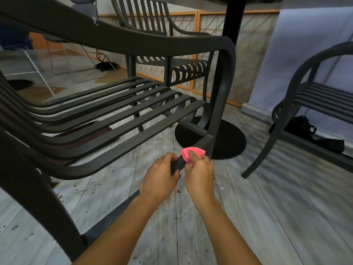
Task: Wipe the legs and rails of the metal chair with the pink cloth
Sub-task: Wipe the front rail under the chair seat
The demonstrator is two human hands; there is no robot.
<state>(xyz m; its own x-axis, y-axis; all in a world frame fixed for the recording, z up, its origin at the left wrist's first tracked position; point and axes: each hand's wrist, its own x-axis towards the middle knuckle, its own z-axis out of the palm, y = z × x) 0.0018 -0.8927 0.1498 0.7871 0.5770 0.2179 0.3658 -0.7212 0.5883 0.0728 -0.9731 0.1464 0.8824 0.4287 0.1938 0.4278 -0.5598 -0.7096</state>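
Pink cloth [191, 154] between both hands [179, 175]

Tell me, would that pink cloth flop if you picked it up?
Probably floppy: the pink cloth is scrunched into soft folds in the right hand against the chair rail. It looks light, held by fingers alone. It likely won't slip or roll.

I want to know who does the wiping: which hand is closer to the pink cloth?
Right. The right hand pinches the pink cloth against the chair's lower rail; the left hand holds that rail just beside the cloth.
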